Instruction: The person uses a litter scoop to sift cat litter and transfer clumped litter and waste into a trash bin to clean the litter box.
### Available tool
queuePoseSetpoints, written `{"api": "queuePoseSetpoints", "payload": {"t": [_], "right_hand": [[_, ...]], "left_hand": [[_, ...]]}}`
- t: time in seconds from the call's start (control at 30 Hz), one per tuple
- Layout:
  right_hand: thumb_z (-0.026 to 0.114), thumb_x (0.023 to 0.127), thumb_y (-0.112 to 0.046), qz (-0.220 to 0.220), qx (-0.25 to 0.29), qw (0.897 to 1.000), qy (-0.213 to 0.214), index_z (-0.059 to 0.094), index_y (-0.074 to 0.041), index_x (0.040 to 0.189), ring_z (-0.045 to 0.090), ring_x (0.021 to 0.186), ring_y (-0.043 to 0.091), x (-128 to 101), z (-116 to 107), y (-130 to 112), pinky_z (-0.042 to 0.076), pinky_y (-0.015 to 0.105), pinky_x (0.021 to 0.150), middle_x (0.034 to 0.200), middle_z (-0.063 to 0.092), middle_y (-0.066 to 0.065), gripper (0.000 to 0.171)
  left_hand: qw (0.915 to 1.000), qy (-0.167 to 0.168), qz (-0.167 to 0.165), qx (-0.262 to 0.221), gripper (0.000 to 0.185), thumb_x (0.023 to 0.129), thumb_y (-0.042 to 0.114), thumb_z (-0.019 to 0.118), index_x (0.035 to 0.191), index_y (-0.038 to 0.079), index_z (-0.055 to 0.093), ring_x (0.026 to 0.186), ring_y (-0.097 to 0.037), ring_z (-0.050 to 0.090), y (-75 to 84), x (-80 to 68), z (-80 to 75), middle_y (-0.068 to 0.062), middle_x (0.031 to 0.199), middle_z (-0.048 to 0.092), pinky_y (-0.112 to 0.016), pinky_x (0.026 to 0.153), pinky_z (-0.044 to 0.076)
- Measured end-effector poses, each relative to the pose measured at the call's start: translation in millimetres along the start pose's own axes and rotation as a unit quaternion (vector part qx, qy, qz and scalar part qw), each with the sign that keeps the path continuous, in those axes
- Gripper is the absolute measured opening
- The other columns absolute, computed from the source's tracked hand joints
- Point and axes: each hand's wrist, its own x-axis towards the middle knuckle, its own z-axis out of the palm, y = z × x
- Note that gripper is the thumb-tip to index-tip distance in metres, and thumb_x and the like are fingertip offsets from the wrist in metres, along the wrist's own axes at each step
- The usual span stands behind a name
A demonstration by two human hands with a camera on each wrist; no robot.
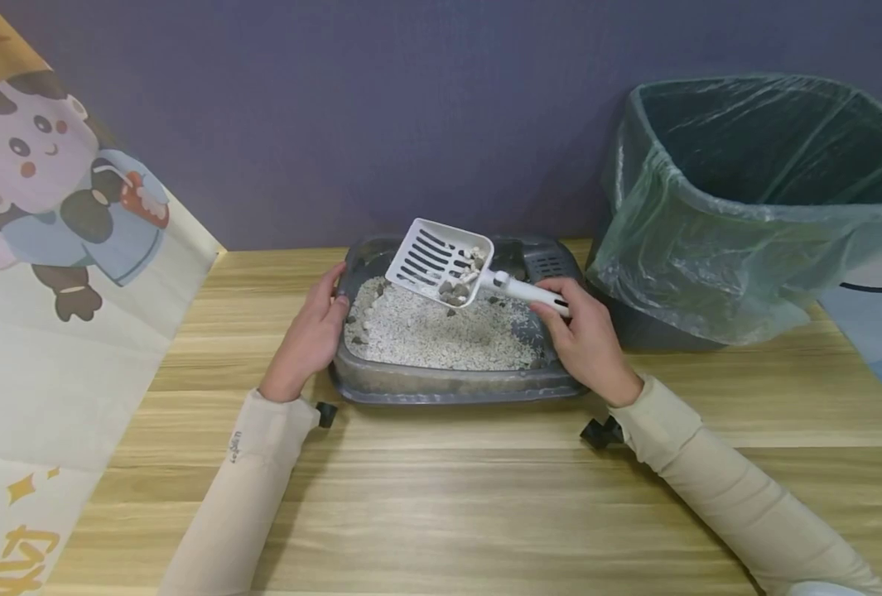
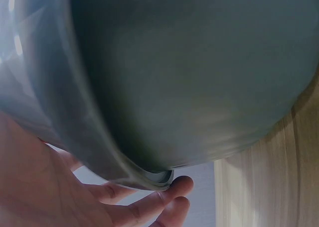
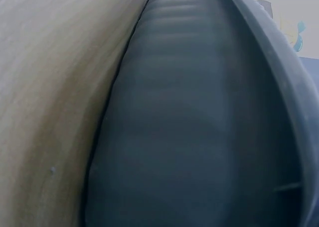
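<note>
Your right hand [image 1: 585,335] reaches in from the near right, forearm angled up across the surface [image 1: 441,497], and its grip is wrapped around the handle of the white scoop [image 1: 448,265], fingers curled over the top. The scoop is held above the litter tray [image 1: 448,382], tilted so its slotted head rises up and to the left of that grip, clear of the litter. A small heap of dark and pale clumps [image 1: 461,281] sits in the lower corner of the scoop head, nearest the handle. Your left hand [image 1: 312,335] lies against the tray's left wall, fingers fairly straight and pressed along the rim [image 2: 149,179], thumb up near the edge; this grip is released, resting on the tray rather than clenching it. Between your two hands, the tray holds a bed of pale grey litter [image 1: 441,331] with a few darker clumps along its left side. To the right of your scoop grip, just beside the tray, stands a bin lined with a green plastic bag [image 1: 746,215], its mouth wide open; what lies inside cannot be made out.
</note>
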Motion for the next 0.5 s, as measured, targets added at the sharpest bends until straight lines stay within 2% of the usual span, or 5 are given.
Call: {"api": "queuePoseSetpoints", "payload": {"t": [0.33, 0.5], "right_hand": [[0.061, 0.092, -0.02, -0.003, -0.017, 1.0, -0.003, 0.058, -0.008, 0.119, 0.039, 0.049, 0.012, 3, -10, -12, 0.034, 0.025, 0.042, 0.081, 0.054, 0.001, 0.029], [0.056, 0.096, -0.028, 0.026, -0.032, 0.998, -0.043, 0.059, -0.009, 0.118, 0.033, 0.042, 0.012, 1, -17, -21, 0.031, 0.027, 0.039, 0.065, 0.046, 0.0, 0.03]], "left_hand": [[1.0, -0.003, -0.001, -0.002, 0.053, 0.102, 0.03, 0.027, 0.153, 0.02, 0.014, 0.128, -0.036, 0.035, -0.2, -0.9, -0.4, -0.019, 0.144, 0.031, -0.058, 0.104, 0.027], [1.0, -0.004, -0.002, 0.002, 0.053, 0.102, 0.028, 0.028, 0.153, 0.02, 0.014, 0.131, -0.037, 0.031, 1.0, -0.8, -0.2, -0.018, 0.147, 0.028, -0.059, 0.105, 0.024]]}}
